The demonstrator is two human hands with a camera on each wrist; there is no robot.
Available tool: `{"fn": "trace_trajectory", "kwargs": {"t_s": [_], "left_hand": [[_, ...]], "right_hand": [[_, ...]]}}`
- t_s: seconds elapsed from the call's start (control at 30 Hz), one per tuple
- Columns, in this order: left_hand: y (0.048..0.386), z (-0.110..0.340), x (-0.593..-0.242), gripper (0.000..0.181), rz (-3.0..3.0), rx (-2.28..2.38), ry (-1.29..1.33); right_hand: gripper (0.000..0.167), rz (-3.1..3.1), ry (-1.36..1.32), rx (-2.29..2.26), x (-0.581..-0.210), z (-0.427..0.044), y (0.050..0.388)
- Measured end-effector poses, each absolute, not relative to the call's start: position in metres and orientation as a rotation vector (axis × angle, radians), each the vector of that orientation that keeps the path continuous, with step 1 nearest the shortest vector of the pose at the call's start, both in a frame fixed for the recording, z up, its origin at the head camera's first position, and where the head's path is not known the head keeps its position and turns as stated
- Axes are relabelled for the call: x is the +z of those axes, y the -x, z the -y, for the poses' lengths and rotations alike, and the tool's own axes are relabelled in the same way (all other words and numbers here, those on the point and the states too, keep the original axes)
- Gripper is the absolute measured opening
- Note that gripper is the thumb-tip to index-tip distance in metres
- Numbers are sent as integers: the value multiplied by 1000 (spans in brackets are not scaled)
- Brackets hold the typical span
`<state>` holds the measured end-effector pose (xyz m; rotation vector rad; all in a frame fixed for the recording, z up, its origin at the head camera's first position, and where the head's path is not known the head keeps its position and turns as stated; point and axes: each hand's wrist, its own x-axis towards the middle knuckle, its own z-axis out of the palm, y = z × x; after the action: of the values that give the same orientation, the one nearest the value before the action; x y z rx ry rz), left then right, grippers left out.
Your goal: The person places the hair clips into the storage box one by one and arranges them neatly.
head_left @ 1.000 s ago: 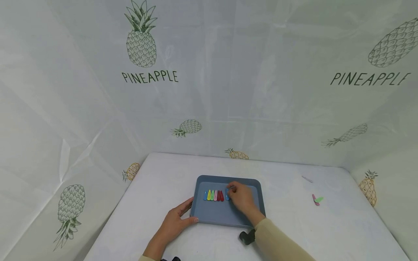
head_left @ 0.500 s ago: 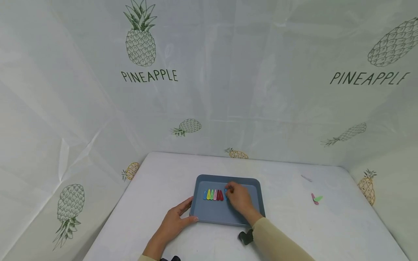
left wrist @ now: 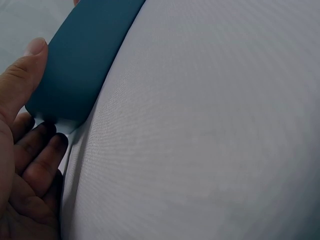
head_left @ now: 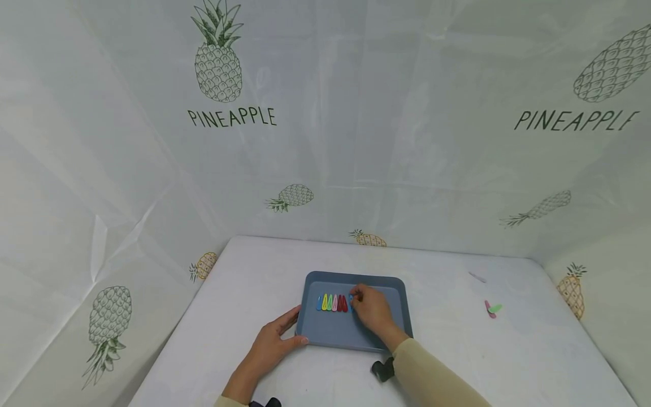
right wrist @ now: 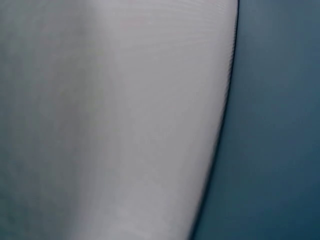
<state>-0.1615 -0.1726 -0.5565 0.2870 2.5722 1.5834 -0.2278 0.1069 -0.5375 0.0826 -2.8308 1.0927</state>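
Note:
A shallow blue-grey tray (head_left: 335, 333) lies on the table. In it stands a row of snap hair clips: a blue clip (head_left: 319, 303), a yellow clip (head_left: 324, 303), a green clip (head_left: 329, 303), a pink clip (head_left: 334, 304) and two red clips (head_left: 342, 304). My right hand (head_left: 374, 309) pinches another blue hair clip (head_left: 351, 302) just right of the red ones; fingers partly cover it. My left hand (head_left: 272, 346) holds the tray's near left corner, thumb on the front wall and fingers curled at the side. The left wrist view shows the thumb (left wrist: 25, 75) against the tray wall (left wrist: 85, 60).
On the table at the right lie a pink clip (head_left: 490, 312) crossed by a green clip (head_left: 495, 308), and farther back a pale clip (head_left: 477, 277). A white pineapple-print sheet (head_left: 386, 147) hangs behind. The right wrist view shows only tabletop and the tray (right wrist: 270, 125).
My right hand has shifted slightly left with the blue hair clip, bringing it closer to the red clips. The left hand stays at the tray corner.

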Motion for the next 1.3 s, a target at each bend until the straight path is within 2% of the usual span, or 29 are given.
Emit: {"fn": "trace_trajectory", "kwargs": {"t_s": [1.3], "left_hand": [[162,172,-556,83,-2575,1585,-282]], "right_hand": [[12,2789,-69,1166,-541,-111,230]]}}
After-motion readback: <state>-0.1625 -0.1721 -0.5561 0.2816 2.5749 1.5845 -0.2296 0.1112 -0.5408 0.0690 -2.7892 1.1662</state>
